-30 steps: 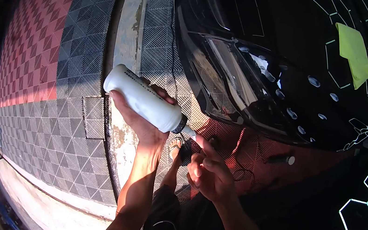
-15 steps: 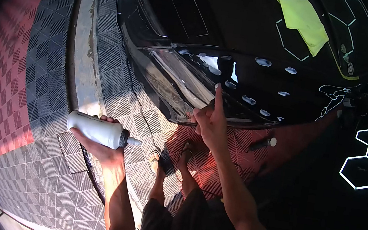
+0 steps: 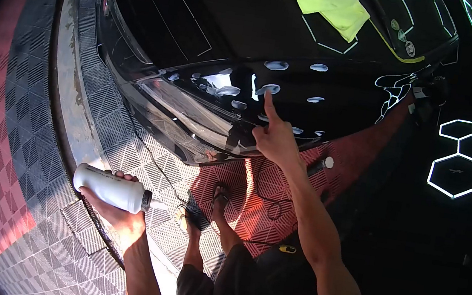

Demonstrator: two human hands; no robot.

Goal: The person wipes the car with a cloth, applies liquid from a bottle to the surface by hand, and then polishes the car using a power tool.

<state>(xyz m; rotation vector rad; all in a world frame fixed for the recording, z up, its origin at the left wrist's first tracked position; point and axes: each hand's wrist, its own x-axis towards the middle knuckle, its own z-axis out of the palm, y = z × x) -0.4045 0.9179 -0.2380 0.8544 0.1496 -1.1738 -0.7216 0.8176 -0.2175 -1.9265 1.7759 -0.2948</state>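
Note:
My left hand (image 3: 126, 219) is wrapped round a white squeeze bottle (image 3: 109, 188) with a dark collar and pale nozzle. The bottle lies nearly sideways, its nozzle facing right, well away from the car. My right hand (image 3: 280, 143) reaches over the glossy black car bodywork (image 3: 289, 110) with its index finger stretched out and the other fingers curled. That fingertip touches a whitish smear (image 3: 269, 89) on the paint. Several similar smears, one of them a pale patch (image 3: 276, 65), are spread over the panel beside the headlight (image 3: 193, 111). Nothing is held in my right hand.
A yellow-green cloth (image 3: 333, 10) lies on the car's black upper surface. On the tiled floor (image 3: 98, 225) are a dark cord (image 3: 153, 160), a dark object with a pale round end (image 3: 328, 161) and a small yellow object (image 3: 287, 249). A raised strip (image 3: 77, 95) crosses the floor.
The view has shifted, so the car appears farther left. My right fingertip, whitish before, has moved across the panel, and a new smear shows under it. My left hand keeps the bottle.

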